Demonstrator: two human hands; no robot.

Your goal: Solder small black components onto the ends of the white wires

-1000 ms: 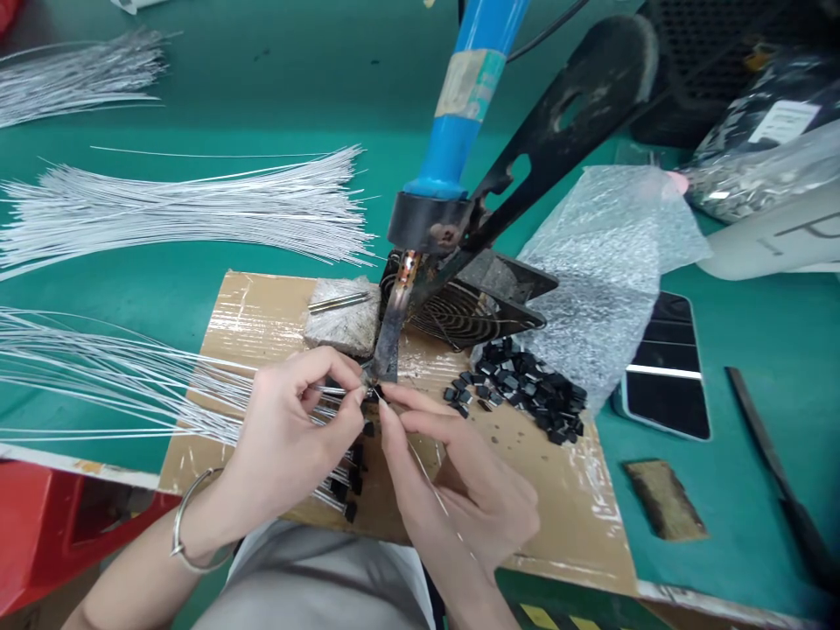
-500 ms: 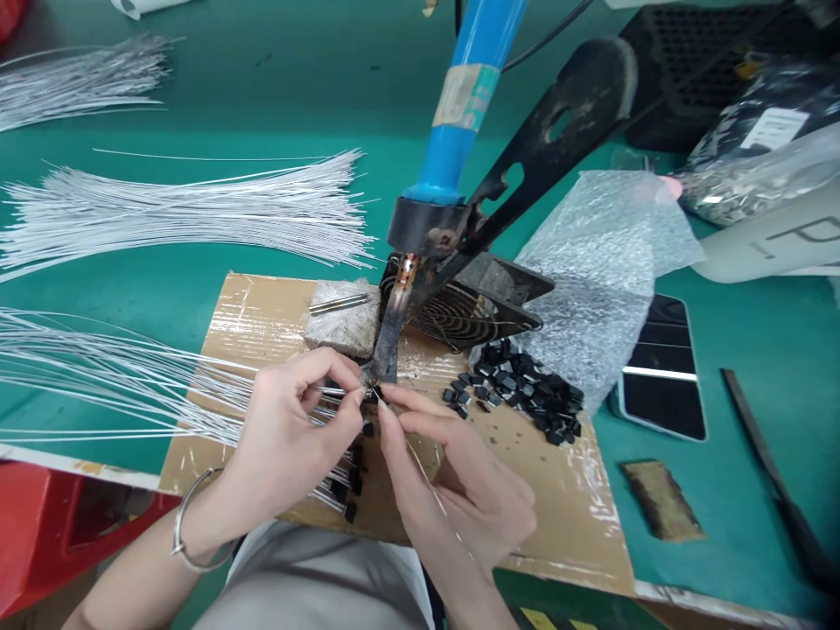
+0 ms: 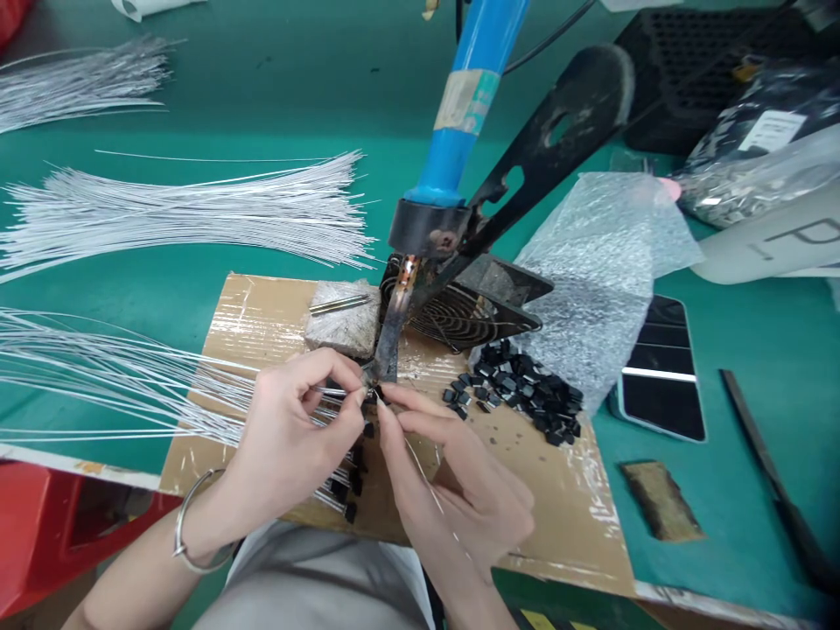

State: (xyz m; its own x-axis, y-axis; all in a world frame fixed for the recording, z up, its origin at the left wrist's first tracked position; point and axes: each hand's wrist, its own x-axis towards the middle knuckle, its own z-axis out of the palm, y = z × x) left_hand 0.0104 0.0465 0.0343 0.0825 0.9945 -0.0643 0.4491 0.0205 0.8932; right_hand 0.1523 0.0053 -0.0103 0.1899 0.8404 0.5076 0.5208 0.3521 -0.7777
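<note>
- The silvery wire (image 3: 332, 390) had its end just below the iron's tip, above the middle of the cardboard sheet (image 3: 551, 534); the joint itself was too small to make out.
- Your left hand (image 3: 289, 446) pinched that wire between thumb and forefinger.
- Your right hand (image 3: 459, 477) pinched a thin wire strand (image 3: 430, 490), which ran back across your fingers; both hands' fingertips almost met.
- The blue-handled soldering iron (image 3: 446, 157) slanted down to your fingertips, clamped in a black holder (image 3: 430, 227).
- Below your left hand, black-tipped wire ends (image 3: 351, 512) lay towards the cardboard's near edge, the loose wires (image 3: 216, 420) trailing over its left edge.
- A grey block (image 3: 328, 331) bearing metal rods (image 3: 339, 304) sat by the far edge, left of a black fan (image 3: 452, 319).
- Small black pieces (image 3: 531, 394) were heaped towards the right edge.
- On the green counter (image 3: 315, 114), a white wire bundle (image 3: 190, 206) lay beyond the cardboard's far left corner; a phone (image 3: 662, 394) lay past its right edge.
</note>
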